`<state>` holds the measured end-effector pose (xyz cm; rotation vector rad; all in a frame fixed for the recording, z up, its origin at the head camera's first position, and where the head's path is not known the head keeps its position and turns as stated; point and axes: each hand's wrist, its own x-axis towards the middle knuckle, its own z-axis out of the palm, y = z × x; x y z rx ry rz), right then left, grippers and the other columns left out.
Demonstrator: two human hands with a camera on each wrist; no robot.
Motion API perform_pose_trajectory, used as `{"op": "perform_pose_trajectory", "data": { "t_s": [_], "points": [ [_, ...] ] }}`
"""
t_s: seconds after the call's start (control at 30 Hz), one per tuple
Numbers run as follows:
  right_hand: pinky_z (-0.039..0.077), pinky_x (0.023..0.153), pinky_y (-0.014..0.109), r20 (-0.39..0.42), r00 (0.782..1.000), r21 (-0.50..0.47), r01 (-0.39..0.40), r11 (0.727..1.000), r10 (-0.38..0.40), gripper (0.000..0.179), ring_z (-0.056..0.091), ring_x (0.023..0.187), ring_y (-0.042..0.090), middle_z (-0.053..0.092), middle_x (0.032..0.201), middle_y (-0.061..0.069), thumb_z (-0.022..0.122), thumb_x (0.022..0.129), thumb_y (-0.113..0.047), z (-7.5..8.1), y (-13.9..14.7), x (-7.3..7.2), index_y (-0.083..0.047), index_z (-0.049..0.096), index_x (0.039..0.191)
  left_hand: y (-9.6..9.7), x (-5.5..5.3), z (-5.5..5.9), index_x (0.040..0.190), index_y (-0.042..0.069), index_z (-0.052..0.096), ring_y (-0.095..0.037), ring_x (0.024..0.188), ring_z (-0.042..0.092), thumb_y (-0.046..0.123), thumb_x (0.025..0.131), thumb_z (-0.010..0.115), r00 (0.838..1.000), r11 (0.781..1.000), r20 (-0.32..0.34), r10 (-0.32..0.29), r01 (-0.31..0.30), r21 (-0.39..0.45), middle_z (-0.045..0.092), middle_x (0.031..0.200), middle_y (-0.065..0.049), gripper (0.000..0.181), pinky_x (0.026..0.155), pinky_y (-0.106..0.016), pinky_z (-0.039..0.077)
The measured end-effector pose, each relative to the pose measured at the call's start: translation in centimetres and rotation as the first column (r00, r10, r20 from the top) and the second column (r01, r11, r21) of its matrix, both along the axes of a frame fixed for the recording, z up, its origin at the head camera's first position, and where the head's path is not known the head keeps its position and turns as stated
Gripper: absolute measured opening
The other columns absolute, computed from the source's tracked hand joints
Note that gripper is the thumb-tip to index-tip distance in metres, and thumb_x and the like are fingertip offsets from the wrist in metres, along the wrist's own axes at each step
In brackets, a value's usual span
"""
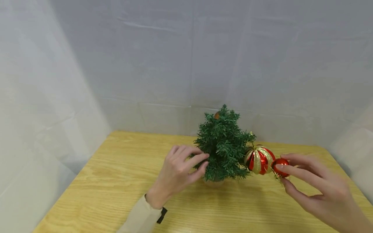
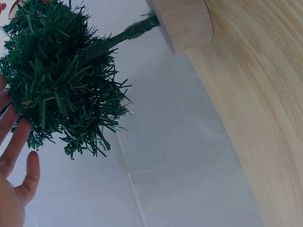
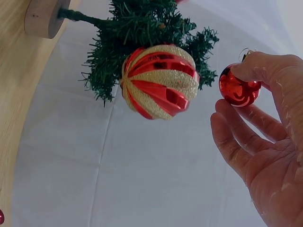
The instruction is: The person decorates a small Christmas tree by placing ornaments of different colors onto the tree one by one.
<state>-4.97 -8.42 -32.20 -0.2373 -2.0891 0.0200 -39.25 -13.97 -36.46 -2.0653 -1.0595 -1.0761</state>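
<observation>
A small green artificial Christmas tree (image 1: 220,145) stands on the table, its round wooden base (image 2: 187,23) clearest in the left wrist view. On its right side hangs a large red-and-gold striped bauble (image 1: 260,159). My right hand (image 1: 323,184) pinches a small shiny red bauble (image 3: 239,86) between thumb and fingertips, just right of the striped one. A metal cap with a loop tops the small bauble. At the tree's left side is my left hand (image 1: 183,168), its loosely bent fingers (image 2: 18,142) at the branches, thumb apart from them.
The wooden table (image 1: 116,174) runs back to a pale sheet (image 1: 163,64) that hangs behind and on both sides. A small orange-brown round thing (image 1: 217,115) sits near the treetop. Another red object (image 3: 1,216) shows at the right wrist view's lower left edge.
</observation>
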Motion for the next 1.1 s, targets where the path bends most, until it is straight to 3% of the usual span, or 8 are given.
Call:
{"op": "perform_pose_trajectory", "data": {
  "t_s": [0.13,0.27,0.4,0.53,0.7,0.87,1.1],
  "points": [
    [0.050,0.080,0.003,-0.003,1.000,0.030,-0.013,0.999,0.013,0.045,0.060,0.105,-0.007,0.069,0.106,0.019,0.058,0.103,-0.040,0.1,-0.5,-0.8,-0.001,0.079,0.099,-0.1,0.2,0.2,0.101,0.016,0.079,-0.012,0.084,0.068,0.023,0.094,0.069,0.999,0.999,-0.007,-0.032,0.032,0.029,0.074,0.095,0.001,0.014,0.075,-0.030,0.052],
    [0.051,0.077,0.004,-0.016,0.997,0.073,-0.073,0.995,0.075,0.039,0.061,0.102,-0.004,0.069,0.103,0.023,0.059,0.103,-0.035,0.1,-0.6,-1.7,-0.001,0.078,0.099,-0.2,0.7,0.6,0.101,0.016,0.080,-0.011,0.081,0.068,0.024,0.096,0.066,0.997,0.994,-0.027,-0.077,0.079,0.074,0.074,0.093,0.002,0.017,0.073,-0.029,0.051],
    [0.052,0.072,0.006,0.042,0.999,0.113,-0.031,0.993,0.026,0.040,0.059,0.105,-0.002,0.070,0.103,0.019,0.054,0.105,-0.036,-0.4,-0.6,-1.8,-0.005,0.079,0.103,-0.2,1.5,1.0,0.102,0.017,0.080,-0.011,0.079,0.067,0.023,0.096,0.066,0.992,0.987,-0.029,-0.126,0.129,0.099,0.073,0.094,0.002,0.016,0.073,-0.028,0.050],
    [0.053,0.067,0.009,0.107,0.992,0.174,0.051,0.983,-0.071,0.044,0.060,0.100,0.007,0.071,0.106,0.013,0.046,0.107,-0.039,-0.5,-0.7,-2.0,-0.011,0.080,0.104,-0.4,2.3,1.4,0.103,0.017,0.080,-0.010,0.081,0.066,0.023,0.097,0.066,0.984,0.981,0.010,-0.180,0.179,0.072,0.073,0.096,0.003,0.017,0.074,-0.027,0.049],
    [0.053,0.065,0.016,0.110,0.991,0.237,0.042,0.971,-0.070,0.041,0.066,0.086,0.019,0.072,0.108,0.015,0.044,0.108,-0.034,-0.4,-0.8,-2.9,-0.014,0.080,0.106,-0.8,3.3,1.7,0.103,0.017,0.080,-0.008,0.087,0.066,0.026,0.099,0.065,0.961,0.966,0.110,-0.252,0.257,-0.028,0.073,0.098,0.004,0.018,0.075,-0.023,0.049],
    [0.057,0.064,0.024,0.144,0.986,0.237,0.046,0.970,-0.082,0.043,0.067,0.087,0.021,0.072,0.111,0.014,0.043,0.109,-0.038,-0.5,-1.2,-3.3,-0.015,0.079,0.110,-1.3,4.0,1.8,0.102,0.017,0.079,-0.006,0.090,0.066,0.028,0.099,0.067,0.930,0.928,0.228,-0.288,0.329,-0.172,0.072,0.101,0.005,0.016,0.081,-0.018,0.050],
    [0.059,0.074,0.025,0.177,0.981,0.205,0.046,0.978,-0.083,0.045,0.067,0.095,0.021,0.070,0.120,0.015,0.041,0.110,-0.040,-0.9,-1.6,-3.6,-0.016,0.078,0.116,-1.9,4.7,2.0,0.105,0.018,0.077,-0.006,0.101,0.066,0.025,0.098,0.070,0.877,0.828,0.405,-0.258,0.417,-0.376,0.069,0.108,0.004,0.013,0.090,-0.019,0.053]
  ]
}}
